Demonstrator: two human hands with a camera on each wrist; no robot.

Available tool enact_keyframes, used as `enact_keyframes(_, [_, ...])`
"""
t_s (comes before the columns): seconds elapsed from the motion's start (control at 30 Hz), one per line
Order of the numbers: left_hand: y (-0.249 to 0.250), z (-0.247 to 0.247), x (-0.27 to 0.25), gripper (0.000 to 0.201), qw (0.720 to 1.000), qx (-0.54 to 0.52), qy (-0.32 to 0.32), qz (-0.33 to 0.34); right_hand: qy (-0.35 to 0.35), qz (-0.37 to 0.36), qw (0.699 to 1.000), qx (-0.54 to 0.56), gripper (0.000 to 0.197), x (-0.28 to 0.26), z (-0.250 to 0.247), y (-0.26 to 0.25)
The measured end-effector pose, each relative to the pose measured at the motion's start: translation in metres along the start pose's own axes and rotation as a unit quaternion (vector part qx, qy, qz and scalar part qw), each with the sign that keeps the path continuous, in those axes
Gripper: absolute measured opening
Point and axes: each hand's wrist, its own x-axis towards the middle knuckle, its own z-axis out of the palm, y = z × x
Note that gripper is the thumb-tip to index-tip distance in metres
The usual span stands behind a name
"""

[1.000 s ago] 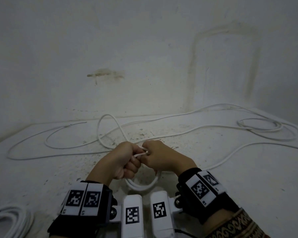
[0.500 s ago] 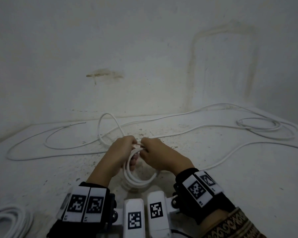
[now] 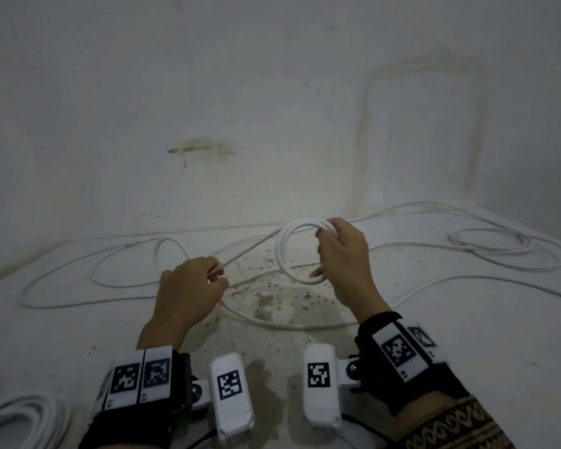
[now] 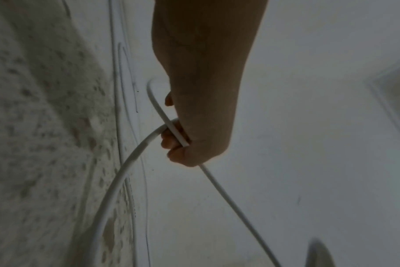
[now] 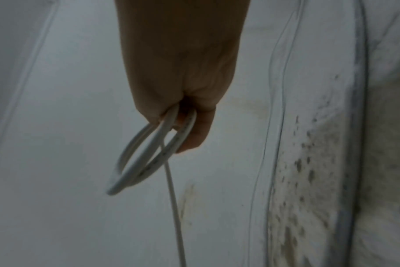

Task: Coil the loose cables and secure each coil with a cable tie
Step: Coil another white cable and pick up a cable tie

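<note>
Nearest me, at the floor's near left corner, I see a bundle of coiled white cable (image 3: 23, 416) lying flat. Above the wrist bands, my left hand (image 3: 188, 293) has its fingers curled round a thin white round cable (image 3: 250, 251); the left wrist view shows the same cable (image 4: 171, 130) crossing the closed fingers (image 4: 169, 142). That strand runs taut, up and right, to a small coil of white cable loops (image 3: 300, 251) held off the floor. My right hand (image 3: 344, 257) pinches the coil at its right side, fingers closed on the loops; the right wrist view shows the loops (image 5: 139, 162) hanging from the grip with one strand dropping below. Beyond, slack cable snakes over the stained white concrete floor (image 3: 78, 335), with a loose flat loop (image 3: 499, 251) near the far right edge, by the wall (image 3: 272, 92).
</note>
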Motion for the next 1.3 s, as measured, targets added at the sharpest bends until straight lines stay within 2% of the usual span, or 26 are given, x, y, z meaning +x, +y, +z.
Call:
enact_keyframes(0.13, [0.002,0.005,0.004,0.029,0.999,0.017,0.041,-0.024,0.103,0.01,0.994,-0.018,0.024,-0.002,-0.001,0.005])
enact_keyframes(0.23, [-0.005,0.005,0.004,0.035,0.996,0.032,0.049,-0.067,0.174,0.015,0.985,0.009,0.024,-0.003,0.0,0.003])
enact_keyframes(0.33, [-0.015,0.003,0.004,0.036,0.991,0.031,0.044,-0.119,0.2,0.023,0.979,0.001,0.029,0.0,-0.005,0.009])
enact_keyframes(0.4, [-0.015,0.003,0.006,0.039,0.99,-0.003,0.049,-0.134,0.16,0.004,0.987,-0.017,0.026,0.0,-0.007,0.011])
enact_keyframes(0.43, [-0.013,0.003,0.007,0.039,0.99,-0.03,0.065,-0.118,0.126,-0.011,0.992,-0.026,0.024,-0.001,-0.007,0.011])
enact_keyframes(0.53, [0.006,-0.001,0.007,0.048,0.98,-0.155,0.127,0.015,0.026,-0.067,0.996,-0.051,0.02,-0.006,-0.003,0.006])
enact_keyframes(0.6, [0.025,-0.005,0.002,0.056,0.955,-0.269,0.092,0.087,-0.027,-0.101,0.992,-0.07,0.021,-0.009,0.0,0.003])
enact_keyframes(0.67, [0.042,-0.004,-0.004,0.069,0.941,-0.321,0.01,0.104,-0.072,-0.12,0.987,-0.084,0.019,-0.01,0.002,0.001])
enact_keyframes(0.73, [0.05,0.002,-0.006,0.082,0.945,-0.303,-0.055,0.107,-0.114,-0.129,0.981,-0.091,0.014,-0.012,0.002,0.001])
enact_keyframes(0.77, [0.051,0.005,-0.005,0.081,0.95,-0.286,-0.062,0.106,-0.133,-0.136,0.977,-0.096,0.013,-0.012,0.002,0.0])
enact_keyframes(0.87, [0.048,0.006,0.001,0.043,0.958,-0.263,-0.027,0.108,-0.172,-0.168,0.963,-0.123,0.015,-0.014,0.005,0.002])
enact_keyframes(0.97, [0.046,0.004,0.0,0.027,0.938,-0.324,-0.082,0.093,-0.172,-0.187,0.957,-0.14,0.015,-0.014,0.009,0.003])
enact_keyframes(1.03, [0.048,0.001,-0.001,0.008,0.929,-0.344,-0.112,0.073,-0.163,-0.18,0.96,-0.14,0.015,-0.014,0.011,0.004])
enact_keyframes(1.07, [0.049,0.0,-0.002,0.006,0.926,-0.351,-0.122,0.069,-0.158,-0.178,0.961,-0.137,0.015,-0.015,0.012,0.005])
enact_keyframes(1.2, [0.051,-0.002,-0.003,0.012,0.886,-0.436,-0.153,0.034,-0.15,-0.158,0.967,-0.129,0.02,-0.015,0.013,0.003])
enact_keyframes(1.3, [0.05,-0.004,-0.005,0.015,0.834,-0.519,-0.189,0.0,-0.164,-0.136,0.967,-0.138,0.024,-0.016,0.016,0.002])
